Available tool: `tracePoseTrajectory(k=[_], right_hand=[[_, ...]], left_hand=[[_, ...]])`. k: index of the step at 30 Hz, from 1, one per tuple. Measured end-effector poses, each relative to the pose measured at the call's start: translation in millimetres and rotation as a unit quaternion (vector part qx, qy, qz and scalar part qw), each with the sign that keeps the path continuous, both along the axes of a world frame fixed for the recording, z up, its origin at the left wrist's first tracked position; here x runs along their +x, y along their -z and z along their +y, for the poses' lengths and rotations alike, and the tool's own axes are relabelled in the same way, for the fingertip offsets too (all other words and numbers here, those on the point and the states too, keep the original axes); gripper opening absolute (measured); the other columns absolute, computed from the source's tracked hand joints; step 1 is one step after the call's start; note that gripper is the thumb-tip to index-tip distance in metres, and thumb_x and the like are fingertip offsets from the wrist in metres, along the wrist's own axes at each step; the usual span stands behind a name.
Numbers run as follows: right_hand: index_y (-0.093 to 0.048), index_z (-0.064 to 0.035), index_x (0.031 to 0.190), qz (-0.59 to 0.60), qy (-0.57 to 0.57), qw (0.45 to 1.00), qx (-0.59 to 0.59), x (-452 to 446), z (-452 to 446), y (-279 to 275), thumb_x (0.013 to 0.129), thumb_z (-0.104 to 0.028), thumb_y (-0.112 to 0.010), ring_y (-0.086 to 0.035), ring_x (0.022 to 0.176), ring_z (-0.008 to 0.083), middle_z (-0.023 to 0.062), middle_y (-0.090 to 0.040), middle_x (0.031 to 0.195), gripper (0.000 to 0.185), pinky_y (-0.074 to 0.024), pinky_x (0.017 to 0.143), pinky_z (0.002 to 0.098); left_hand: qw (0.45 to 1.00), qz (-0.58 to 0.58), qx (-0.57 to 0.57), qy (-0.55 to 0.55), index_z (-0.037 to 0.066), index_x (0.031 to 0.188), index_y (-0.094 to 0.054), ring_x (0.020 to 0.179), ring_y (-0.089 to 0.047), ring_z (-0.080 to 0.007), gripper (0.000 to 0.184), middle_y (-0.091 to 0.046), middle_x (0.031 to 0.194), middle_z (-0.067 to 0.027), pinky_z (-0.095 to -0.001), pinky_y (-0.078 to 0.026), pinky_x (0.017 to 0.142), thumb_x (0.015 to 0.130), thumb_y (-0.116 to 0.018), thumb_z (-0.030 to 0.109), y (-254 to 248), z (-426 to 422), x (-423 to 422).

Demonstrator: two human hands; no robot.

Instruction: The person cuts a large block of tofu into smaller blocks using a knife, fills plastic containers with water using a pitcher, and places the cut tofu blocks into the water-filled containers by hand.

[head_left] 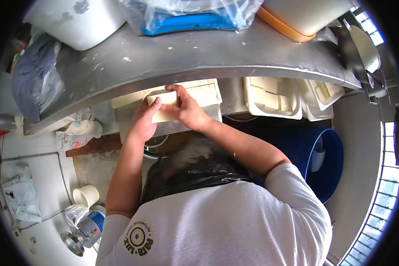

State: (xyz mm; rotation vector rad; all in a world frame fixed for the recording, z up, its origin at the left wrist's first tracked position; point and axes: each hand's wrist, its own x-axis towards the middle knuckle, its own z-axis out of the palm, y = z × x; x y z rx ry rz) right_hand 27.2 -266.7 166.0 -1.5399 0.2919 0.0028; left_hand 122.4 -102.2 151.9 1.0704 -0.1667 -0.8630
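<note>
A pale cream block of cheese (pixel 163 97) is gripped between both hands, just below the front edge of the steel counter. My left hand (pixel 143 122) is closed on its left end, with the thumb on the near side. My right hand (pixel 188 110) holds the right side, its index finger curled over the far edge and its thumb pointing toward the left one. Under and behind the held piece lie more cream slabs (pixel 207 92) on a metal surface (pixel 213 111). Fingers hide part of the block.
White tubs (pixel 251 110) with cream blocks stand to the right on the lower level. Above is the steel counter (pixel 186 52), carrying a blue plastic-wrapped item (pixel 188 22) and a white bucket (pixel 82 26). A blue barrel (pixel 334 170) stands at right.
</note>
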Motion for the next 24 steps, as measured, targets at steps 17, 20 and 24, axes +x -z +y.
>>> tracePoseTrajectory(k=[17,20,24], right_hand=[[-0.061,-0.0127,0.130,-0.152,0.294,0.850,0.410,-185.7,-203.6,28.1,0.098,-0.039,-0.065,-0.067,0.096,0.0213,0.0046,-0.070,0.111,0.041,-0.0538,0.069,0.0383],[-0.061,-0.0167,0.129,-0.156,0.373,0.853,0.329,-214.0,-248.4,13.3,0.097,-0.038,-0.067,-0.067,0.097,0.0210,0.0029,-0.070,0.111,0.039,-0.0529,0.072,0.0400],[-0.062,-0.0129,0.125,-0.185,0.492,0.825,0.209,-247.0,-329.3,-19.8,0.097,-0.032,-0.067,-0.066,0.103,0.0248,0.0060,-0.069,0.114,0.034,-0.0535,0.080,0.0427]], left_hand=[[0.952,-0.075,0.295,-0.012,0.012,0.118,-0.066,0.083,-0.061,-0.0104,0.028,-0.066,0.098,0.0005,-0.0290,-0.053,0.071,0.104,-0.063,0.036,69.1,55.3,6.6],[0.949,-0.084,0.304,-0.019,0.012,0.116,-0.065,0.082,-0.061,-0.0103,0.027,-0.065,0.096,0.0007,-0.0291,-0.052,0.070,0.104,-0.062,0.036,67.2,60.4,6.5],[0.946,-0.078,0.314,-0.034,0.011,0.114,-0.063,0.083,-0.061,-0.0107,0.028,-0.065,0.095,0.0008,-0.0298,-0.051,0.069,0.105,-0.061,0.038,61.8,59.2,8.5]])
